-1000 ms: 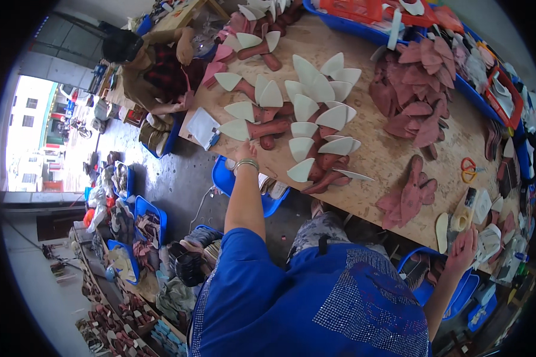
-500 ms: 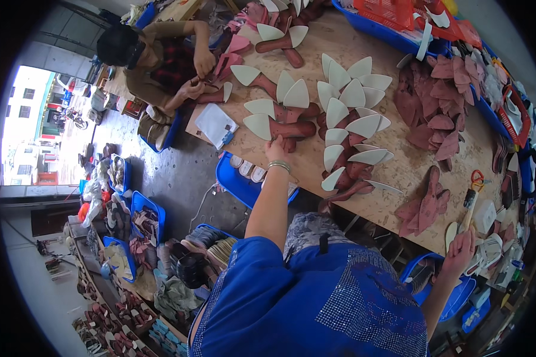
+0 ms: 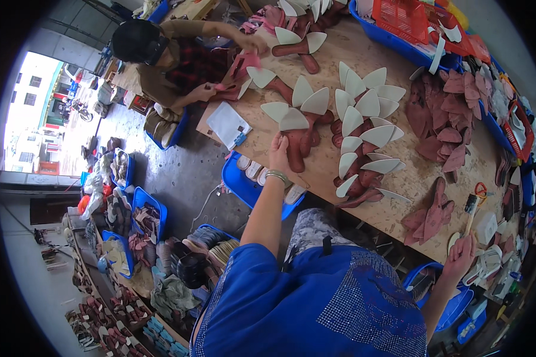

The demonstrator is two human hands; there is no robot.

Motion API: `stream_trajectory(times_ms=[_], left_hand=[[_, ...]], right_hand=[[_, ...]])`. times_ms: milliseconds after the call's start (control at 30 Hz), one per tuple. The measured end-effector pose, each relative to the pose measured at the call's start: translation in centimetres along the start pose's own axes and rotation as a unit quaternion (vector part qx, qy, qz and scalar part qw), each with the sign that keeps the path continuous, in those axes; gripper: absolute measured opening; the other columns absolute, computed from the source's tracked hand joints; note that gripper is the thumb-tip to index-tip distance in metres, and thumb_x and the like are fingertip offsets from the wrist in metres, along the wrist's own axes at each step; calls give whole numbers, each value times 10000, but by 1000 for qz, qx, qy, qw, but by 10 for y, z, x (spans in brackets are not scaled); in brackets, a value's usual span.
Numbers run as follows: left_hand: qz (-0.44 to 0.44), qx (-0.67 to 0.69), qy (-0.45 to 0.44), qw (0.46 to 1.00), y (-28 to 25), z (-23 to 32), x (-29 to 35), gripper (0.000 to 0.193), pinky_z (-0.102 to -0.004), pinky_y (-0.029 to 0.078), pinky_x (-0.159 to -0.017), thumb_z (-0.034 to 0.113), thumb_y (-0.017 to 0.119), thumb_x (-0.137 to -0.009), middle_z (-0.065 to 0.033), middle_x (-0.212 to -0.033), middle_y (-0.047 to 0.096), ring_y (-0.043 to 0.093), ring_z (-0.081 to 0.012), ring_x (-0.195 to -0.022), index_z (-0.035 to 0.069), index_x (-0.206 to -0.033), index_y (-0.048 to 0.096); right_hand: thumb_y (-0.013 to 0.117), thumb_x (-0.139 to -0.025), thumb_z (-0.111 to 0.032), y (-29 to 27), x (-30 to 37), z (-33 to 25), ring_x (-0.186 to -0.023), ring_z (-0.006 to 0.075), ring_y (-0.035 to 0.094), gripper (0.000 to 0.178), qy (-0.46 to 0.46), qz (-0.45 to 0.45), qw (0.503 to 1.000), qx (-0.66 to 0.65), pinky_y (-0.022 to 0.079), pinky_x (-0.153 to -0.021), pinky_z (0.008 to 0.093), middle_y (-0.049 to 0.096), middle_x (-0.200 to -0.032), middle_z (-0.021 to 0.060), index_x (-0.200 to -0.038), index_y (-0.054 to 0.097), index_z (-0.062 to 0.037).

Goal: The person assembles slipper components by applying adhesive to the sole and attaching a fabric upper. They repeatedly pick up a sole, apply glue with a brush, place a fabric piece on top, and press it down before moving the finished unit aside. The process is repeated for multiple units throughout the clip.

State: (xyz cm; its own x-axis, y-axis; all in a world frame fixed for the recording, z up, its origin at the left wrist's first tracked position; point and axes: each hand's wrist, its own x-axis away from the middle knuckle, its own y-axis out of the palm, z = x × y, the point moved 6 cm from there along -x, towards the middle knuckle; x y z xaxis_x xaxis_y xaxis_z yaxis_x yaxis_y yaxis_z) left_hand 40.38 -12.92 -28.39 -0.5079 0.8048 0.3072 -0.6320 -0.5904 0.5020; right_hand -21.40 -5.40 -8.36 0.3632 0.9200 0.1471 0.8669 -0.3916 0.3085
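At the near edge of the workbench, my left hand (image 3: 279,153) is closed on the edge of a dark red leather shoe piece (image 3: 295,150). A pale, leaf-shaped toe piece (image 3: 293,119) sits at its far end. Other red pieces with pale toe pieces lie close by, and a dense overlapping row of them (image 3: 363,143) runs along the bench to the right. Lower right, my right hand (image 3: 460,256) is closed around the light handle of a brush (image 3: 471,205), whose dark bristle end points away from me.
Across the bench on the left, a co-worker (image 3: 178,65) handles pink pieces. A clipboard-like white sheet (image 3: 228,124) lies at the bench corner. Piles of red leather pieces (image 3: 443,119), scissors with orange handles (image 3: 480,190), and blue bins (image 3: 235,178) surround the work area.
The red piece in my left hand has swung from lying sideways to pointing toward me, its pale end now farther away. The co-worker's hands have moved apart around pink pieces. The view has shifted slightly.
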Motion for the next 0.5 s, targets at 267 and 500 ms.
stream_trajectory(times_ms=[267,500], left_hand=[[-58,-370,72,924,-14,28,-36,229,-268,494,-828,97,528,-960,-72,-1050,634,592,-125,-951,18,-1175,547],[-106,-452,60,884,2,-3,-65,214,-285,492,-805,118,519,-965,-72,-1006,641,596,-138,-906,26,-1150,577]], right_hand=[[493,-983,-88,7,9,-7,-452,14,298,304,-3,2,1000,11,253,-348,155,362,-633,-28,-1252,520,52],[494,-984,-92,-5,21,-7,-461,12,301,312,-6,33,999,24,255,-358,154,360,-628,-34,-1253,520,64]])
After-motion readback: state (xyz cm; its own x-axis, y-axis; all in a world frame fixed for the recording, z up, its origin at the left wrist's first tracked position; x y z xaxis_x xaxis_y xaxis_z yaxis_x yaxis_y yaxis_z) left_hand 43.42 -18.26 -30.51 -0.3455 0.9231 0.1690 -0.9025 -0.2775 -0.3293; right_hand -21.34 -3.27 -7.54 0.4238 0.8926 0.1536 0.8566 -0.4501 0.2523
